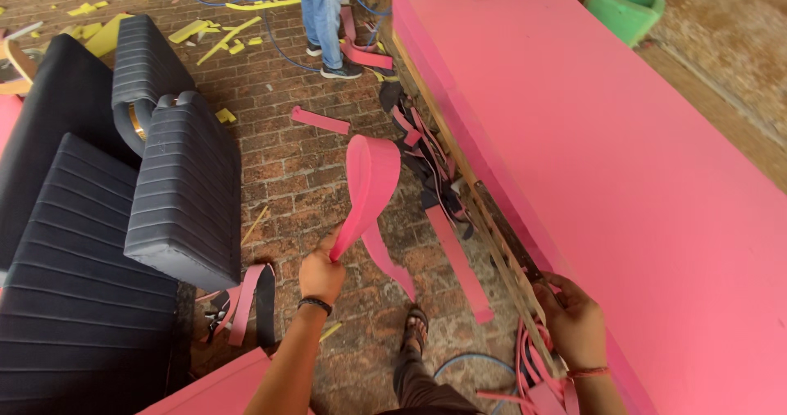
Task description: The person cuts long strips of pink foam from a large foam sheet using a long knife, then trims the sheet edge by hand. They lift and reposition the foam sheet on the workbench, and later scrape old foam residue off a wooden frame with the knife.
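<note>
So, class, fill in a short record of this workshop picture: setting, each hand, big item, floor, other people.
Setting: brick floor
Left hand: pinching a curled pink foam strip
Right hand: fingers gripping the edge of a wooden frame
Big item: pink foam slab lying on the frame
Left side: black ribbed cushions
Floor: pink and yellow foam offcuts
Others: a person's legs in jeans

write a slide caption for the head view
Left hand lifts a curled pink foam strip; right hand grips the wooden frame under a pink foam slab.

Brick floor: pink foam strips, yellow offcuts, blue cable, dark cushions.
</note>
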